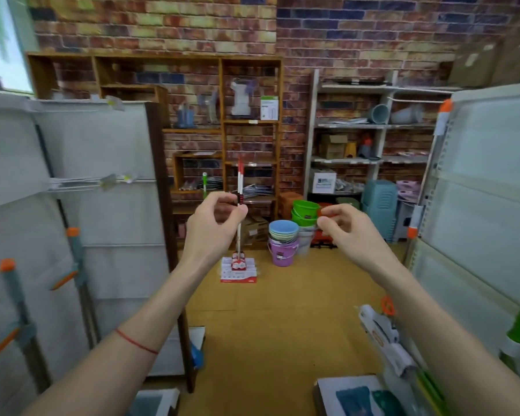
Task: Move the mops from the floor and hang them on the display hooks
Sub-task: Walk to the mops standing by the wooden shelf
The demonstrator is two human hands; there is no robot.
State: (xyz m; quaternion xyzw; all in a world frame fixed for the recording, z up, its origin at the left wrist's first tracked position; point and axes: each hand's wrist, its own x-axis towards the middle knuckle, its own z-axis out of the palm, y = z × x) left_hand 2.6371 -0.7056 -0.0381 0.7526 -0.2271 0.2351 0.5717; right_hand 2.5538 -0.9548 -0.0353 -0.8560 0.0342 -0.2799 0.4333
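Partly done: two orange-capped mops [78, 265] hang on the left display panel [108, 145]. Left hand [215, 223] pinches the red-white mop [240, 211], head on floor [282, 310]; right hand [345, 226] half-curled, holding nothing.

Bare floor [282, 310] open ahead; stacked buckets [283, 241] and side display panels [108, 205] hem it

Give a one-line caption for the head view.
Left hand pinches an upright red-and-white mop by its handle; right hand hovers empty beside the stacked buckets.
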